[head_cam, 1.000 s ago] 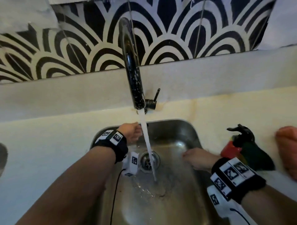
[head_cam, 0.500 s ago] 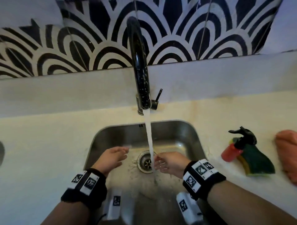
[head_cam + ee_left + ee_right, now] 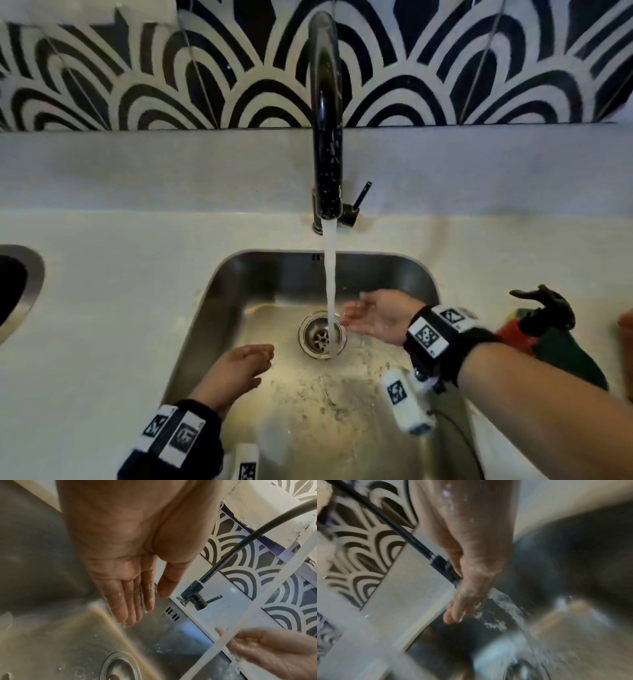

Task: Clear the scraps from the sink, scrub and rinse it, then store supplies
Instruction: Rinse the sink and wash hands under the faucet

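The steel sink (image 3: 239, 274) has water running from the black tap (image 3: 327, 137) onto its drain (image 3: 322, 335). Foam and specks cover the sink floor. My left hand (image 3: 239, 366) hovers over the left part of the basin, fingers straight and empty; the left wrist view shows its wet palm (image 3: 123, 574). My right hand (image 3: 373, 315) is palm up beside the water stream, fingers relaxed and wet, holding nothing; the right wrist view shows it (image 3: 465, 601) blurred with water splashing off it.
A red bottle with a black pump (image 3: 544, 308) and a green sponge (image 3: 568, 356) lie on the white counter (image 3: 102, 308) right of the sink. A second basin edge (image 3: 30, 274) shows at far left. The tap lever (image 3: 361, 195) sticks up behind the spout.
Both hands pulled back from the sink's far wall and right side toward the drain. The right hand has turned palm up next to the stream; the left hand drew back toward me.
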### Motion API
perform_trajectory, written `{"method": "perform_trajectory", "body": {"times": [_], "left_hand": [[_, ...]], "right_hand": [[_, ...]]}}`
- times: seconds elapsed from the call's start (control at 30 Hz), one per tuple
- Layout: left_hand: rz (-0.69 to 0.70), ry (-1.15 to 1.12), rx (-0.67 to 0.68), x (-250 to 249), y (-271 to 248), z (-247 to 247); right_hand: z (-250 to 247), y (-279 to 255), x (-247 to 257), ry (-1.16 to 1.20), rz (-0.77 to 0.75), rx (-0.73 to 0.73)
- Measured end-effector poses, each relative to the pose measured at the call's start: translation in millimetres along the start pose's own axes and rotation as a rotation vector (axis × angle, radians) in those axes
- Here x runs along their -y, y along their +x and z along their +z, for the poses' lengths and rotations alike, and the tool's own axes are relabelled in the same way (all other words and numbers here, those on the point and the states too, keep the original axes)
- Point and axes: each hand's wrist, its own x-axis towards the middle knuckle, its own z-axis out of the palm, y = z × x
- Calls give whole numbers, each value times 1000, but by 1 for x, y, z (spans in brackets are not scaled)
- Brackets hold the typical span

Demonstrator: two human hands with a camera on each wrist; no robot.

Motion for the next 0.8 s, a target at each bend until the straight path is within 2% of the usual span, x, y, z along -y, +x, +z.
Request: {"method": "perform_trajectory", "body": {"times": [0.1,0.2,0.37,0.53,0.67,0.8], "left_hand": [[12,-33,-32,-4,-1,4],[26,-44,-52,-13,-1,10],[51,-63,-77,-28,1,17],[79,-101,-98,-30,-5,17],[106,-75,-128,-25,-21,16],[134,-26,-178,-21,-42,21]], "right_hand": [[8,-2,51,-388,-131,-84],[27,-2,79,-675,-185,-115],[36,5,81,-865,-235,-128],[9,-5,51,-671,-242,-128],[-9,-16,4,-457,-130,-6],[-3,-19,-32,-397,-43,91]]}}
